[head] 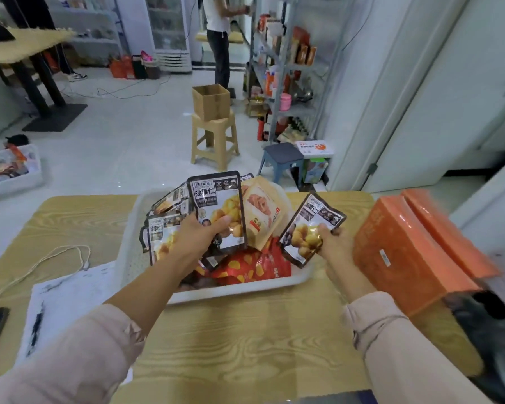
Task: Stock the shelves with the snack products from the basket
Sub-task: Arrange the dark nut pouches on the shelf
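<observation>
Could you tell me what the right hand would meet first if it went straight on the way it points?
Probably the tan pouch in the white basket: the right hand, gripping a chestnut packet, points up-left at it, though depth is unclear.

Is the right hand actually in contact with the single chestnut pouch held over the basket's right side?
Touching. The head view shows the right hand pinching the chestnut pouch at its side edge, with the thumb pressed onto the printed front.

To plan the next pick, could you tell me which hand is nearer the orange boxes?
Right. The right hand, pinching a chestnut packet, is just left of the orange boxes. The left hand grips a second chestnut packet over the white basket, farther left.
</observation>
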